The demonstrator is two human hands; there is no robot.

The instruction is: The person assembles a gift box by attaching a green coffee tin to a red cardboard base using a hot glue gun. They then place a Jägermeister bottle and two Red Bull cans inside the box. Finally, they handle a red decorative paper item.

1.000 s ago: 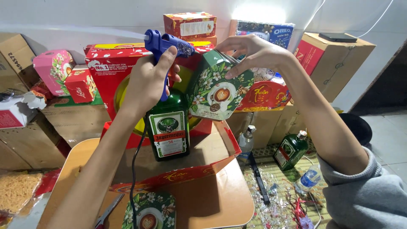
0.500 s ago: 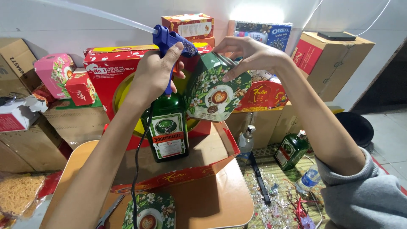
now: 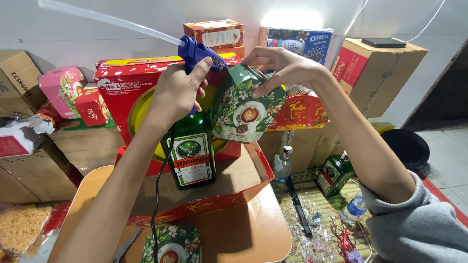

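My left hand [image 3: 178, 92] grips a blue hot glue gun [image 3: 201, 52] with a clear glue stick [image 3: 107, 19] sticking out behind it, its nozzle at the top of a green flowered pouch [image 3: 246, 109]. My right hand [image 3: 285, 65] holds that pouch by its upper edge, tilted, above an open red tray box [image 3: 234, 187]. A green square bottle [image 3: 191, 148] stands upright in the tray, just below the left hand. The gun's black cord [image 3: 157, 204] hangs down along my left forearm.
The tray rests on a round wooden table [image 3: 243, 238], where a second flowered pouch [image 3: 173, 246] lies at the front. Big red box [image 3: 122, 87], pink box [image 3: 63, 87] and cardboard cartons stand behind. On the floor at right: another green bottle [image 3: 334, 175], a clear bottle [image 3: 282, 165], a black bowl [image 3: 407, 146].
The glue gun has risen and shifted right toward the pouch's top edge. The right hand keeps the pouch in nearly the same place.
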